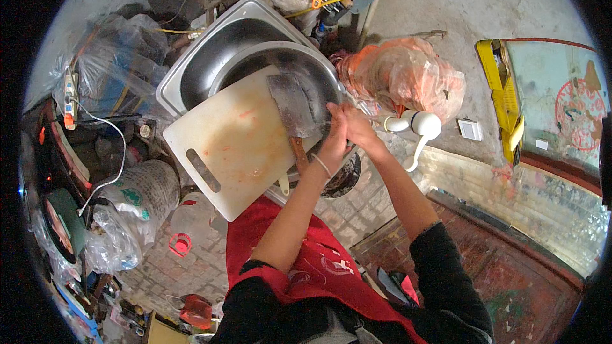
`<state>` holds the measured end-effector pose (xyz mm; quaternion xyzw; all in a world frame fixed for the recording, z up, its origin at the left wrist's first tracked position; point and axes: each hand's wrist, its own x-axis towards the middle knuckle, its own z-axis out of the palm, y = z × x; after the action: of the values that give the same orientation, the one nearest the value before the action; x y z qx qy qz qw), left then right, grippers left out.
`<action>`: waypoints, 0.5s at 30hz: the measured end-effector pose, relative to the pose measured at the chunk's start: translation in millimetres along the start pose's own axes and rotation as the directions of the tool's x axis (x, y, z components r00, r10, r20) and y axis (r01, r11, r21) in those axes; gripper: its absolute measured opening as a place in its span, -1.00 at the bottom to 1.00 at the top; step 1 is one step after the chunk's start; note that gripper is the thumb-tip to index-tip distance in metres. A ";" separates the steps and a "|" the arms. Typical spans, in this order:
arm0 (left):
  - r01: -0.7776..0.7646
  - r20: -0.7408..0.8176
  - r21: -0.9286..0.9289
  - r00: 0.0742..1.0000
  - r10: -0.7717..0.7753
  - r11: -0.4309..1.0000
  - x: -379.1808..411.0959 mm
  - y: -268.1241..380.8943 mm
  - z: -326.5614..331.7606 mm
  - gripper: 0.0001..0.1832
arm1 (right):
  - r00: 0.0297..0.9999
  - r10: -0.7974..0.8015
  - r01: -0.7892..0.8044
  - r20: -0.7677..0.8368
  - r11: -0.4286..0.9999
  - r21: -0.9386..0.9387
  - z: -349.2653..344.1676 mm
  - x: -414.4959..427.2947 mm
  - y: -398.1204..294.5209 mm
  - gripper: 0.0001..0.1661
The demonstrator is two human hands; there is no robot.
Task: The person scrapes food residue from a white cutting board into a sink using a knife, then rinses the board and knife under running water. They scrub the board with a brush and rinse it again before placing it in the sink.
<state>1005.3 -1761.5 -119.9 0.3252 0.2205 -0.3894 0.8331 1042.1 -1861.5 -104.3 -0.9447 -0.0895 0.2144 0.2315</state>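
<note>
My left hand (336,136) and my right hand (356,126) are pressed together over the right side of a stainless steel sink (165,91). Whether anything lies between the palms is hidden. A large metal basin (267,48) sits in the sink. A stained white plastic cutting board (229,138) lies tilted across the basin and the sink's near edge. A cleaver with a wooden handle (299,150) rests at the board's right, its broad blade (291,105) over the basin. Its handle is beside my left wrist, which wears a pale band.
A white faucet (425,124) is right of my hands. Orange plastic bags (406,76) lie behind it. Below the sink stands a dark bucket (344,181). Leftward are a plastic jug (191,215), a stuffed sack (143,191) and a power strip (71,100) with a white cord.
</note>
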 end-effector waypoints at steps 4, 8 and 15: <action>-0.604 0.140 0.380 0.786 0.602 0.700 19.7 -24.2 9.1 -0.41 | 0.905 -0.140 0.303 -0.402 0.875 0.378 32.4 -3.2 34.0 -0.43; -0.191 0.067 0.932 0.925 0.374 0.307 -14.1 13.9 7.8 -0.51 | 0.928 0.344 -0.060 -0.141 0.513 0.856 53.0 7.0 50.9 -0.54; 0.183 0.072 0.923 0.783 0.618 -0.339 16.2 9.5 -3.6 -0.51 | 0.849 0.524 -0.104 0.063 0.048 0.993 38.7 15.4 -2.9 -0.66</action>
<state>1022.2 -1762.5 -128.9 0.9715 -0.0515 -0.1171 0.1993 1038.3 -1839.4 -139.5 -0.5700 0.3243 0.1091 0.7471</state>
